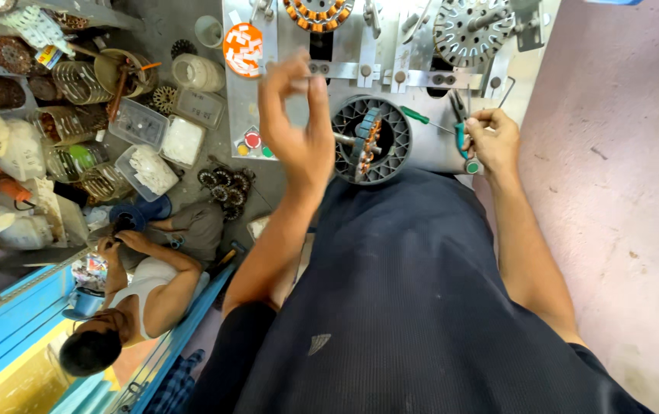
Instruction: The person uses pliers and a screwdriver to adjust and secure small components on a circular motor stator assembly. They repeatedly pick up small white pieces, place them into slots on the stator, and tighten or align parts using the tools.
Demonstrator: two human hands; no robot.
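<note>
My left hand (pixel 295 126) is raised in front of a metal winding machine (pixel 391 69), fingers loosely pinched together and blurred; whether it holds a thin wire I cannot tell. My right hand (pixel 492 139) rests at the machine's right side, closed around a small green-handled tool (pixel 461 136). Between the hands a round grey stator ring (pixel 371 139) with copper windings sits on the machine's spindle. A green-handled screwdriver (pixel 418 116) lies just right of the ring.
Another person (pixel 141 295) sits on the floor at lower left, working with both hands. Around them lie plastic boxes (pixel 139 123), wire coils (pixel 80 80), stator cores (pixel 222 180) and bags. A pink wall (pixel 621 176) stands on the right, a blue frame (pixel 15 322) at bottom left.
</note>
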